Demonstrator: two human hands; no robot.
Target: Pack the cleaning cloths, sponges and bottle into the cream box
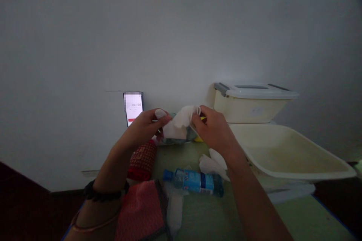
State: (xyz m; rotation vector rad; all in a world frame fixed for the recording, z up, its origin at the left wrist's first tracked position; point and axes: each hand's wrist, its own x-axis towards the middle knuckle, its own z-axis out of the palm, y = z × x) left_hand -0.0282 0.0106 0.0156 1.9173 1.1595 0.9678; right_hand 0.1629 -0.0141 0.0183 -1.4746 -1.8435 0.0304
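Note:
A soft white cloth-like piece (pixel 183 118) hangs stretched and crumpled between my two hands above the table. My left hand (pixel 149 124) pinches its left end between thumb and fingers. At the other end, the fingers of my right hand (pixel 210 122) close on its gathered edge, where a small loop shows. Its exact kind is hard to make out in the dim light. Behind and below it lie a greyish bundle (pixel 177 141) and something yellow (pixel 198 138), both partly covered by the hands and the white piece.
A blue-labelled plastic bottle (pixel 195 181) lies on the green tabletop (pixel 209 218). Left are a red patterned item (pixel 143 160) and a red cloth (pixel 141 211). White crumpled material (pixel 213 163) lies by my right forearm. An open tub (pixel 283 150), a lidded box (pixel 249 107) and a phone (pixel 134 109) stand behind.

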